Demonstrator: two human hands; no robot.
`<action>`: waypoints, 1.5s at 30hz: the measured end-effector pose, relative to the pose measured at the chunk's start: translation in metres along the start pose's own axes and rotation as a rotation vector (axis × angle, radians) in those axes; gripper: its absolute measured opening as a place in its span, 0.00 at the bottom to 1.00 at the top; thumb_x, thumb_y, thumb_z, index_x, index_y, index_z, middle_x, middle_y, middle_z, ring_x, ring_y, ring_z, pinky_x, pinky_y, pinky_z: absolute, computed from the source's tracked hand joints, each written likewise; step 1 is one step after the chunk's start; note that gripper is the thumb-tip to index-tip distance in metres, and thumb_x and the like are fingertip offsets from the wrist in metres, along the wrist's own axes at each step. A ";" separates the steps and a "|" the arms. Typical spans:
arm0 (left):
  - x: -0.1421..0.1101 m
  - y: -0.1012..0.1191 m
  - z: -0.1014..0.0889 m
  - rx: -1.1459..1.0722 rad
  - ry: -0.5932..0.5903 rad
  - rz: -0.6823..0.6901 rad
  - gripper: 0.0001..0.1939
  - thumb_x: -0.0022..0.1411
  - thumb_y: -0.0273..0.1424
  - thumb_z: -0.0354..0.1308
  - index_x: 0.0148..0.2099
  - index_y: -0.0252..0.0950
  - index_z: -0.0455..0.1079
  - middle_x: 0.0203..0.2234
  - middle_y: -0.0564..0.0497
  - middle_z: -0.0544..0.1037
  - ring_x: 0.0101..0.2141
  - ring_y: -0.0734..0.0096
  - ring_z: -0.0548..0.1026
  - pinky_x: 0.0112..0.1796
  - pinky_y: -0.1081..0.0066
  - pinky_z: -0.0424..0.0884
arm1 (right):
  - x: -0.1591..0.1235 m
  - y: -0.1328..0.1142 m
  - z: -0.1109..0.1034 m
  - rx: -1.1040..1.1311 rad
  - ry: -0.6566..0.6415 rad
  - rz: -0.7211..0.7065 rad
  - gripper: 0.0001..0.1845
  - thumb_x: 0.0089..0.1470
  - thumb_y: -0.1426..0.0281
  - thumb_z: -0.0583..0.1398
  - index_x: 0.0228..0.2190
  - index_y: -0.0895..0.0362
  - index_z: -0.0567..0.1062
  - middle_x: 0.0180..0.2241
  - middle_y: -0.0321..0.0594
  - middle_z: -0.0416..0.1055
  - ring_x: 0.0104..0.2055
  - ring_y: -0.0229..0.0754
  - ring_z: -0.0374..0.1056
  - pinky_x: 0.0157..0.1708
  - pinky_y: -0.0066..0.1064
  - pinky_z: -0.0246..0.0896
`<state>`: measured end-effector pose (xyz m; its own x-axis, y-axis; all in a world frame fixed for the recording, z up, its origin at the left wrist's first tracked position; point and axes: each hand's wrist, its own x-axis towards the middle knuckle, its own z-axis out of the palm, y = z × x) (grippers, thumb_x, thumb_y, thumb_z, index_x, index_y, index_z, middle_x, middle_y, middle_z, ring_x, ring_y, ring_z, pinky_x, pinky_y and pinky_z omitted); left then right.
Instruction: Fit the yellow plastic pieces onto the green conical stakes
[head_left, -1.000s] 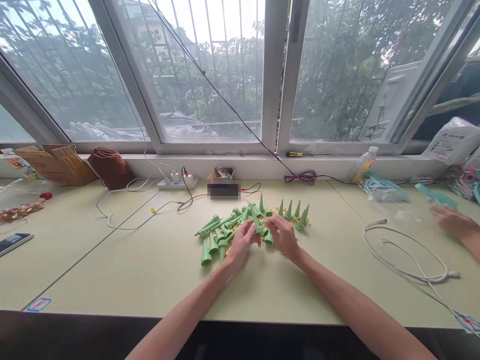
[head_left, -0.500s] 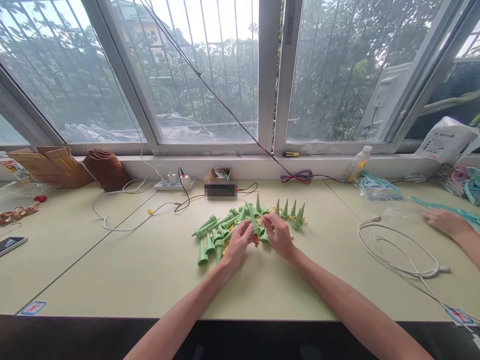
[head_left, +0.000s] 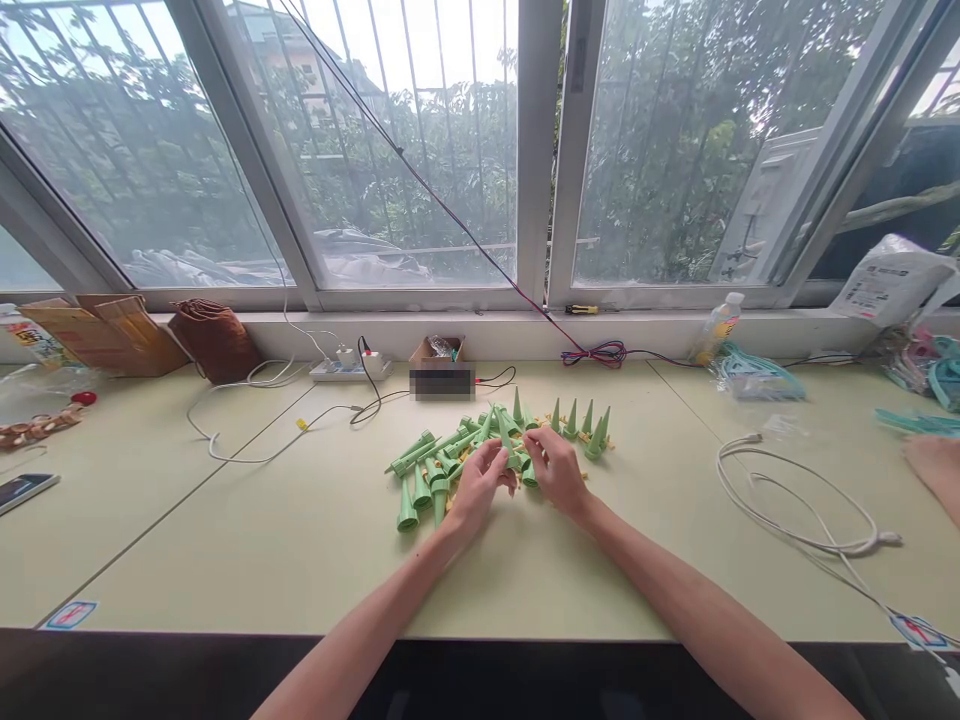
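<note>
My left hand [head_left: 478, 488] is closed around a green plastic spike [head_left: 506, 437], a hollow cone held tip up. Just to its right, my right hand [head_left: 559, 472] has thumb and fingers pinched together beside the spike; whatever is between them is too small to make out. A heap of similar green spikes [head_left: 421, 490] lies left of and behind my hands, many on their sides, mixed with small yellow pieces [head_left: 611, 443]. Several more spikes [head_left: 572, 418] stand upright on their wide ends to the right.
Behind the heap are a small open cardboard box [head_left: 429, 350] and a white power strip [head_left: 326, 371]. A white cable [head_left: 799, 545] lies coiled at right, near another person's hand [head_left: 934, 465] and a teal strap [head_left: 911, 422]. A phone [head_left: 26, 490] rests at far left.
The other person's hand and the teal strap have shifted right, toward the picture's edge. My own hands and the held spike stay nearly in place.
</note>
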<state>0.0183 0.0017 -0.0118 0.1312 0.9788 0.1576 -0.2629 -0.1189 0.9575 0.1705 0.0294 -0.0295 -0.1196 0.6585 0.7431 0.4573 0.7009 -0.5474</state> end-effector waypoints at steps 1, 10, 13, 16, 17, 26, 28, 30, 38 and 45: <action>0.000 0.000 0.000 0.017 0.001 0.008 0.20 0.59 0.43 0.63 0.44 0.34 0.66 0.27 0.55 0.69 0.21 0.76 0.71 0.23 0.71 0.70 | 0.000 0.000 0.000 -0.002 -0.001 0.000 0.10 0.67 0.69 0.51 0.35 0.55 0.70 0.31 0.39 0.70 0.30 0.39 0.65 0.29 0.28 0.60; -0.004 0.007 0.004 0.228 0.022 0.096 0.18 0.59 0.44 0.62 0.41 0.35 0.66 0.28 0.54 0.71 0.19 0.77 0.71 0.22 0.73 0.69 | -0.001 0.001 0.000 0.015 -0.009 0.012 0.10 0.66 0.68 0.52 0.36 0.56 0.71 0.32 0.40 0.71 0.30 0.39 0.66 0.29 0.28 0.61; -0.006 0.009 0.004 0.269 0.009 0.111 0.17 0.60 0.44 0.62 0.39 0.35 0.67 0.29 0.53 0.72 0.20 0.77 0.71 0.23 0.73 0.69 | -0.001 0.002 0.001 0.018 -0.007 0.015 0.10 0.66 0.68 0.52 0.36 0.56 0.71 0.31 0.39 0.71 0.29 0.39 0.66 0.28 0.28 0.60; -0.006 0.008 0.003 0.291 -0.018 0.110 0.16 0.61 0.44 0.61 0.38 0.35 0.68 0.30 0.51 0.72 0.22 0.76 0.71 0.24 0.73 0.69 | -0.002 0.002 0.001 0.025 -0.006 0.024 0.10 0.66 0.68 0.52 0.35 0.56 0.71 0.30 0.39 0.71 0.29 0.38 0.65 0.29 0.28 0.60; -0.006 0.007 0.002 0.293 -0.023 0.109 0.16 0.61 0.44 0.60 0.38 0.35 0.69 0.31 0.51 0.72 0.23 0.75 0.72 0.24 0.73 0.70 | -0.002 0.002 0.001 0.028 -0.007 0.025 0.10 0.66 0.68 0.52 0.35 0.56 0.71 0.30 0.38 0.71 0.29 0.38 0.65 0.29 0.28 0.60; -0.003 0.002 -0.002 0.323 -0.046 0.135 0.15 0.62 0.43 0.60 0.40 0.35 0.70 0.33 0.50 0.73 0.25 0.74 0.73 0.26 0.73 0.72 | -0.001 0.000 -0.001 0.031 -0.017 0.040 0.11 0.66 0.67 0.52 0.35 0.56 0.72 0.29 0.38 0.72 0.26 0.37 0.63 0.27 0.28 0.58; -0.004 0.001 -0.002 0.329 -0.050 0.129 0.15 0.62 0.43 0.60 0.41 0.36 0.70 0.34 0.50 0.73 0.25 0.74 0.73 0.26 0.73 0.72 | -0.001 0.000 -0.001 0.034 -0.014 0.040 0.11 0.66 0.67 0.52 0.34 0.56 0.72 0.28 0.37 0.71 0.26 0.37 0.63 0.27 0.28 0.58; -0.004 0.001 -0.002 0.335 -0.048 0.126 0.15 0.62 0.43 0.60 0.42 0.36 0.70 0.33 0.50 0.74 0.26 0.73 0.74 0.27 0.73 0.72 | -0.001 0.000 -0.001 0.037 -0.017 0.041 0.12 0.66 0.67 0.52 0.34 0.56 0.72 0.28 0.37 0.71 0.26 0.37 0.63 0.27 0.28 0.58; -0.003 0.003 0.001 0.256 0.040 0.107 0.18 0.60 0.45 0.61 0.41 0.35 0.67 0.32 0.51 0.73 0.23 0.74 0.74 0.23 0.72 0.72 | -0.001 -0.003 -0.001 0.031 -0.030 0.046 0.14 0.67 0.64 0.51 0.34 0.56 0.72 0.29 0.38 0.72 0.27 0.38 0.64 0.28 0.28 0.59; -0.004 0.005 0.003 0.268 0.031 0.115 0.17 0.60 0.44 0.61 0.41 0.35 0.67 0.30 0.52 0.71 0.21 0.75 0.72 0.21 0.73 0.70 | -0.001 -0.008 -0.002 0.025 -0.042 0.060 0.14 0.66 0.63 0.52 0.35 0.57 0.72 0.28 0.38 0.72 0.25 0.37 0.64 0.26 0.28 0.59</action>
<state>0.0188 -0.0036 -0.0069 0.0850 0.9605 0.2650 -0.0124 -0.2650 0.9642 0.1688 0.0229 -0.0253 -0.1298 0.7098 0.6923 0.4430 0.6662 -0.6000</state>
